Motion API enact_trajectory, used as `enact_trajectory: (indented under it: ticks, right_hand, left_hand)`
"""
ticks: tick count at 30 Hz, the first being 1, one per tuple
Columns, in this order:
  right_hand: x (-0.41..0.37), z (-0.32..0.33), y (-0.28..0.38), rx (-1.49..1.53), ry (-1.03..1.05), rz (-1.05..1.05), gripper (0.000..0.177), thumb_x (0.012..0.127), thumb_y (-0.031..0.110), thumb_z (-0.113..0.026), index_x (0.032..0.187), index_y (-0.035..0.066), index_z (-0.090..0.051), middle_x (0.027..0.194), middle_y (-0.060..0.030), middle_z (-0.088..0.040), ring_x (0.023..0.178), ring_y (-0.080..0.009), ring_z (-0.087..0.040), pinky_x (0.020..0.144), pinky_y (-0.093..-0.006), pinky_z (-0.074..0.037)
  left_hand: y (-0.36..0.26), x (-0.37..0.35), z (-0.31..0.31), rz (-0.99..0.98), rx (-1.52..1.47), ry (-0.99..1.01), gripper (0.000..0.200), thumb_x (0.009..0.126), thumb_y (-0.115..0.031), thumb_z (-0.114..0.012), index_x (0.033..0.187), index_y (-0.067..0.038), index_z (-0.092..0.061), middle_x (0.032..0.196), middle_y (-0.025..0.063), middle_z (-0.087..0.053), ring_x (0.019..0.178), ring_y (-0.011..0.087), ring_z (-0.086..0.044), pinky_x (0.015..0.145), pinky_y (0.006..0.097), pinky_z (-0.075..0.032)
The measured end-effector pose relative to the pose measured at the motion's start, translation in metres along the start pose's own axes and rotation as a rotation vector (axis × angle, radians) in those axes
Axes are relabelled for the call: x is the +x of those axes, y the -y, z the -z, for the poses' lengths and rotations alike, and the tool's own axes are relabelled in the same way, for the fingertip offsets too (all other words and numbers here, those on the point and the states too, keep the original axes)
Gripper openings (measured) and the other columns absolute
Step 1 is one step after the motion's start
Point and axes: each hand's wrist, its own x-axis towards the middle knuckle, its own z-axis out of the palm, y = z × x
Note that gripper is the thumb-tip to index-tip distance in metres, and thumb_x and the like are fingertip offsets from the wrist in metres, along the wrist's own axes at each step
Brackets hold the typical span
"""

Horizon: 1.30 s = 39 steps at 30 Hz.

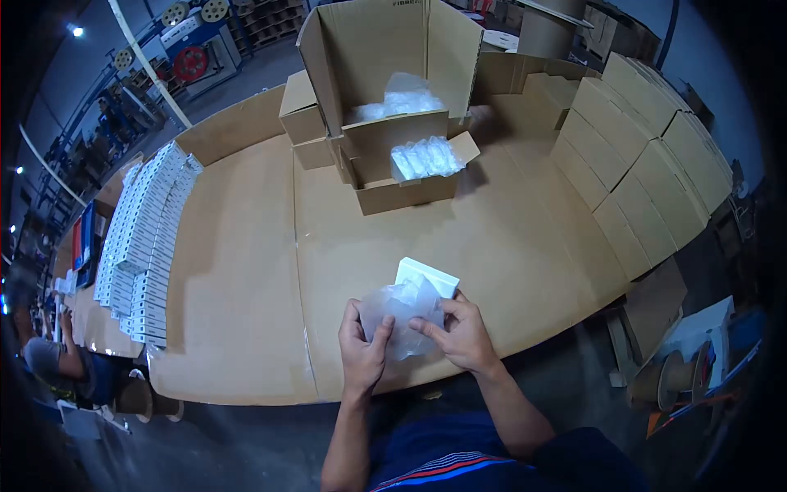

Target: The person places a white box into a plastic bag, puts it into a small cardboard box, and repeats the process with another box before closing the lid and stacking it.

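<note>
- A white box [438,280] sits between the person's hands at the near edge of the desk, tilted, its lower part covered by a clear plastic bag [401,318]; from here I can't tell whether it is inside the bag or just behind it.
- The left hand [362,344] has its fingers closed on the bag's left side, thumb on top.
- The right hand [466,336] pinches the bag's other side, close by the box's corner. Gripping thin film from both sides probably keeps it from slipping or folding over.
- Straight ahead, a small open carton [407,197] holds plastic-wrapped pieces [427,157]; it stands within easy reach, I suppose to save stretching.
- Right behind it rises a larger open carton [373,39] with more clear wrapping [407,100] inside.
- Off to the left, white pieces [147,234] are piled in neat rows, likely for easy picking; at the right, closed cartons [635,156] are stacked tightly against one another, perhaps to spare room.
- The desk [234,295] is faced with brown cardboard, seams showing, with a raised cardboard edge at the back.
- Beyond, the workshop is dim: a machine with reels [190,61], a co-worker [49,361] at far left, spools [677,382] at lower right.
</note>
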Motion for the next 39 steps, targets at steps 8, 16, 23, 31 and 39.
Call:
enact_trajectory:
  ticks: [8,16,23,31,39]
  right_hand:
    - [-0.001,0.005,-0.002,0.236,-0.044,-0.008,0.021,0.09,0.002,-0.078,0.109,-0.006,-0.073,0.111,-0.01,-0.067,0.105,-0.0167,-0.063,0.096,-0.0325,-0.05]
    - [0.0,0.015,-0.004,0.11,0.167,-0.027,0.027,0.087,0.008,-0.084,0.107,-0.006,-0.073,0.114,-0.0098,-0.06,0.105,-0.0172,-0.061,0.091,-0.0307,-0.051]
    - [-0.014,0.017,-0.02,-0.078,0.238,-0.059,0.024,0.087,0.003,-0.082,0.106,-0.007,-0.073,0.127,-0.0131,-0.055,0.115,-0.0181,-0.058,0.096,-0.0299,-0.049]
    - [-0.01,0.006,-0.022,-0.071,-0.021,-0.088,0.026,0.087,0.017,-0.086,0.097,-0.004,-0.075,0.109,-0.012,-0.062,0.101,-0.018,-0.062,0.086,-0.0302,-0.05]
    - [0.008,0.024,0.003,-0.012,-0.104,0.081,0.018,0.094,0.008,-0.075,0.109,-0.001,-0.07,0.109,-0.0089,-0.063,0.107,-0.0163,-0.06,0.095,-0.0294,-0.047]
  left_hand:
    - [0.029,-0.009,0.008,-0.026,-0.043,-0.017,0.029,0.107,-0.026,-0.06,0.122,-0.002,-0.058,0.101,0.0023,-0.065,0.089,0.0074,-0.059,0.076,0.0248,-0.05]
    - [0.023,0.0,0.0,-0.03,-0.173,-0.215,0.032,0.113,-0.028,-0.045,0.117,0.0,-0.061,0.099,0.002,-0.064,0.086,0.0061,-0.057,0.075,0.0241,-0.049]
    - [0.044,0.005,0.025,-0.032,-0.12,-0.179,0.039,0.114,-0.034,-0.039,0.117,-0.002,-0.06,0.101,0.0037,-0.066,0.088,0.0083,-0.06,0.076,0.0252,-0.052]
    - [0.022,-0.001,0.015,-0.115,-0.052,-0.04,0.032,0.098,-0.022,-0.074,0.115,0.001,-0.061,0.096,0.0045,-0.067,0.09,0.0136,-0.065,0.084,0.0277,-0.055]
    - [0.019,-0.005,0.026,0.058,0.136,0.097,0.039,0.081,-0.006,-0.087,0.112,0.002,-0.064,0.098,0.0085,-0.073,0.095,0.0156,-0.07,0.085,0.0299,-0.056]
